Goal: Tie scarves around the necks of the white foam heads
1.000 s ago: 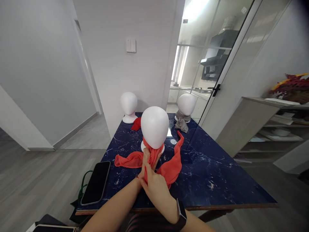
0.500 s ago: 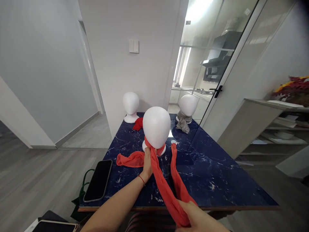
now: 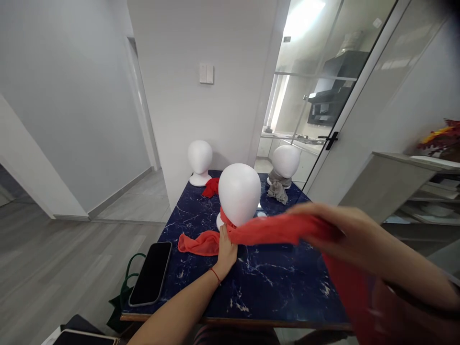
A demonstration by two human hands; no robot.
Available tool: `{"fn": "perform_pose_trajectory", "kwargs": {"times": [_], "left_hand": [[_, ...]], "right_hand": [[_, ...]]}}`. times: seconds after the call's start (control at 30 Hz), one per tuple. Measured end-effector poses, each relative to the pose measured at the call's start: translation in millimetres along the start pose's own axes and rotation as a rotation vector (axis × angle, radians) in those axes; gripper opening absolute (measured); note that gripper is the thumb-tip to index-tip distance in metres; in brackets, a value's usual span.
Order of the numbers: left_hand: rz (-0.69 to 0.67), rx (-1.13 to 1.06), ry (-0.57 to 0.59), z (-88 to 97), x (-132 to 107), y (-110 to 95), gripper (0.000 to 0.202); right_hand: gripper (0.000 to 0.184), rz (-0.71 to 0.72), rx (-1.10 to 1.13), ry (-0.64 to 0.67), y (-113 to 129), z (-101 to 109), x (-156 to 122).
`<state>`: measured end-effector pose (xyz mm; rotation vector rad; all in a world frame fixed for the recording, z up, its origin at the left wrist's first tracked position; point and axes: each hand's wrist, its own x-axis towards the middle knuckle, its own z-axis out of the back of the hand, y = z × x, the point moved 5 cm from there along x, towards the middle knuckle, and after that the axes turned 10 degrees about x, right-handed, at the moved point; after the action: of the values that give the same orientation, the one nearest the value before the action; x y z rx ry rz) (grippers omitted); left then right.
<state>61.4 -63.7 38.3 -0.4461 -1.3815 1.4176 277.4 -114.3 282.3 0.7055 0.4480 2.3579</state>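
A white mannequin head (image 3: 240, 191) stands in the middle of the table, with a coral-red scarf (image 3: 266, 230) wrapped round its neck. My left hand (image 3: 227, 249) is closed on the scarf at the front of the neck. One short end of the scarf lies on the table to the left of that hand. Raised at the right, my right hand (image 3: 330, 225) grips the long part, stretched sideways from the neck. Beyond this hand the rest of the scarf hangs down, blurred by motion.
Behind stand a bare mannequin head (image 3: 200, 157) beside a red cloth (image 3: 211, 187), and another head (image 3: 286, 161) wearing a grey scarf (image 3: 278, 191). A black phone (image 3: 151, 274) lies at the left edge of the dark blue marbled table (image 3: 258, 282). A green bag (image 3: 120, 302) is below.
My right hand has swung up and to the right from the table's front edge, pulling the long part of the scarf sideways. My left hand stays at the neck.
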Motion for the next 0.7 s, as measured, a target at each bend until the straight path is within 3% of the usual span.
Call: {"fn": "perform_pose_trajectory", "kwargs": {"times": [0.07,0.2,0.3,0.4,0.47,0.57,0.63,0.7], "left_hand": [[-0.021,-0.01,-0.013,1.8,1.1,0.7,0.032],[0.051,-0.023,-0.037,4.0,5.2,2.4,0.028],[0.072,-0.033,-0.044,5.2,7.5,-1.2,0.026],[0.085,-0.054,-0.055,6.5,7.8,-4.1,0.028],[0.107,-0.057,-0.06,6.9,7.4,-3.9,0.029],[0.152,-0.046,-0.064,6.8,6.6,-1.3,0.029],[0.172,-0.031,-0.065,7.0,6.4,0.2,0.03],[0.187,-0.019,-0.063,7.4,6.3,1.1,0.032]], "right_hand": [[0.029,-0.014,-0.046,-0.006,15.1,-3.3,59.7],[0.031,0.148,-0.015,0.061,21.3,-21.5,175.6],[0.029,0.237,0.042,0.196,1.2,-39.9,253.6],[0.029,0.204,0.007,0.333,-30.5,-57.7,314.0],[0.033,0.108,-0.006,0.44,-54.7,-68.9,337.0],[0.039,-0.135,0.106,0.584,-92.0,-84.3,340.0],[0.04,-0.269,0.154,0.5,-115.2,-87.7,327.9],[0.045,-0.309,0.133,0.297,-134.6,-85.9,308.2]]}}
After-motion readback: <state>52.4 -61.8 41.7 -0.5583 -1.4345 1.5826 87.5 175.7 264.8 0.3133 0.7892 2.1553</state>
